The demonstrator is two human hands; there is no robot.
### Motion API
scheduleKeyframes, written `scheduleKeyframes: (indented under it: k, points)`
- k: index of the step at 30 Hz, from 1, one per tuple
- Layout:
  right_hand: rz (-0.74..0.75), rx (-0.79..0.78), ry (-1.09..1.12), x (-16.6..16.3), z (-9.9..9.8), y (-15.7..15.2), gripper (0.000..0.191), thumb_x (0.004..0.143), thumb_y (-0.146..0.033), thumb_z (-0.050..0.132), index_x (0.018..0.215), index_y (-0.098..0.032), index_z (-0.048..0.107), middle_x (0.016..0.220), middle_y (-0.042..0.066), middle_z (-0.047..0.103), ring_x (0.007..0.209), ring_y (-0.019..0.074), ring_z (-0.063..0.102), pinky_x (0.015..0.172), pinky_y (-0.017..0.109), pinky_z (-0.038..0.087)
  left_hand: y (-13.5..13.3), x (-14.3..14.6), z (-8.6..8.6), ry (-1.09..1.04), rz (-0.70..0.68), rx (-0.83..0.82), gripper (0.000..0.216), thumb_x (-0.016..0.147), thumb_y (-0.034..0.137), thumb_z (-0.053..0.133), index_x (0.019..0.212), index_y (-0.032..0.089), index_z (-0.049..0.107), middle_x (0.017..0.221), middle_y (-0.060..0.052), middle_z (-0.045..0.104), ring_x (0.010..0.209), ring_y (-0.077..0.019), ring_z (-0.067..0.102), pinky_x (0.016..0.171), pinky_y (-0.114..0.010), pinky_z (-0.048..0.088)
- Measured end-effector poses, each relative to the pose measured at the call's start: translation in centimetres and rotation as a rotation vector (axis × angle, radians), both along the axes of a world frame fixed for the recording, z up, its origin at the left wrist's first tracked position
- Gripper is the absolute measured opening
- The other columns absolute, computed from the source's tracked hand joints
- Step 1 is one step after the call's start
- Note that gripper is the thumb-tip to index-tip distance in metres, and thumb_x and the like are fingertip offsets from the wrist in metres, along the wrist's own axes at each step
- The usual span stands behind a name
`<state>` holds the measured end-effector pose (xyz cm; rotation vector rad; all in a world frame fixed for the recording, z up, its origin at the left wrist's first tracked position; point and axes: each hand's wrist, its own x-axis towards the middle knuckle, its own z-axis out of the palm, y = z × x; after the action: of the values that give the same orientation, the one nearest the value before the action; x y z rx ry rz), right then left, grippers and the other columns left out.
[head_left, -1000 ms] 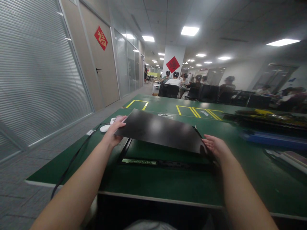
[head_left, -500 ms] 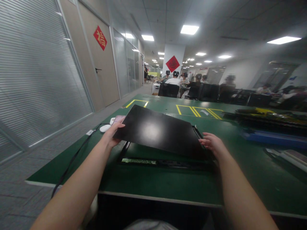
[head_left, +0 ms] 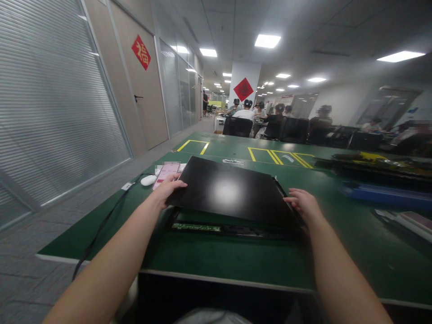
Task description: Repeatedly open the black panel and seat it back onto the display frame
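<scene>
A flat black screen panel (head_left: 225, 186) lies tilted above a thin black frame (head_left: 256, 232), its left side raised. My left hand (head_left: 168, 188) grips the panel's left edge, thumb on top and the other fingers partly hidden. At the right edge, my right hand (head_left: 303, 204) has its fingers bent, the tips on the panel where it meets the frame's right side. A green circuit board strip (head_left: 196, 227) runs along the frame's near side. Most of the frame is hidden under the panel.
Beyond my left hand lie a pink-screened phone (head_left: 167, 173) and a white mouse-like object (head_left: 148, 180). A black cable (head_left: 101, 229) hangs over the left edge of the green table (head_left: 222, 265). At right are stacked dark parts (head_left: 378, 164) and a blue tray (head_left: 388, 195). People sit farther back.
The panel's left side has come down and shifted right, nearer the frame, with my left hand following it. The phone shows more now. My right hand has moved slightly.
</scene>
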<state>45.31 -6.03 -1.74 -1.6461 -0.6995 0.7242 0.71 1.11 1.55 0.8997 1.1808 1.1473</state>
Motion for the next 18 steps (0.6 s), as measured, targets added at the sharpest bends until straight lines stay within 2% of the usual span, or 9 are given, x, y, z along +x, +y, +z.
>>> scheduleKeyframes:
  k: [4,7,11,14,18]
  points:
    - [0.004,0.013,-0.013,-0.3,0.1,0.0,0.025,0.071,-0.016,0.061,0.096,-0.015,0.064,0.058,0.009,0.068,0.040,0.0115,0.051,0.034,0.018,0.024,-0.3,0.4,0.1,0.028,0.030,-0.031,0.052,0.050,0.013,0.077,0.096,0.025,0.057,0.063,0.000,0.068,0.049,-0.0231,0.065,0.045,-0.031,0.051]
    - [-0.005,0.007,-0.029,-0.5,0.4,-0.2,0.023,0.072,-0.016,0.060,0.095,-0.015,0.063,0.058,0.008,0.068,0.038,0.0099,0.047,0.034,0.018,0.024,-0.5,0.7,0.2,0.065,0.036,-0.023,0.050,0.050,0.012,0.076,0.095,0.023,0.057,0.060,0.000,0.067,0.048,-0.0222,0.064,0.043,-0.029,0.049]
    - [-0.028,-0.002,-0.079,-0.4,0.1,-0.2,0.022,0.071,-0.014,0.059,0.092,-0.015,0.063,0.055,0.006,0.066,0.040,0.0113,0.051,0.038,0.019,0.031,-0.8,1.2,0.1,0.123,0.025,-0.002,0.048,0.052,0.012,0.076,0.094,0.021,0.056,0.058,0.000,0.066,0.046,-0.0210,0.063,0.042,-0.027,0.048]
    - [-0.047,-0.011,-0.145,0.0,-0.5,0.0,0.021,0.070,-0.015,0.060,0.090,-0.016,0.064,0.057,0.006,0.066,0.050,0.0147,0.061,0.042,0.020,0.036,-1.0,1.5,-0.1,0.149,0.003,0.002,0.047,0.054,0.013,0.076,0.096,0.019,0.057,0.058,-0.001,0.067,0.047,-0.0216,0.064,0.043,-0.027,0.048]
    - [-0.056,-0.054,-0.241,0.8,-1.2,0.1,0.022,0.070,-0.021,0.062,0.092,-0.017,0.066,0.062,0.006,0.069,0.061,0.0182,0.066,0.048,0.023,0.041,-1.1,1.8,-0.3,0.164,0.001,0.010,0.046,0.054,0.012,0.080,0.094,0.018,0.058,0.063,-0.003,0.069,0.052,-0.0231,0.067,0.047,-0.030,0.051]
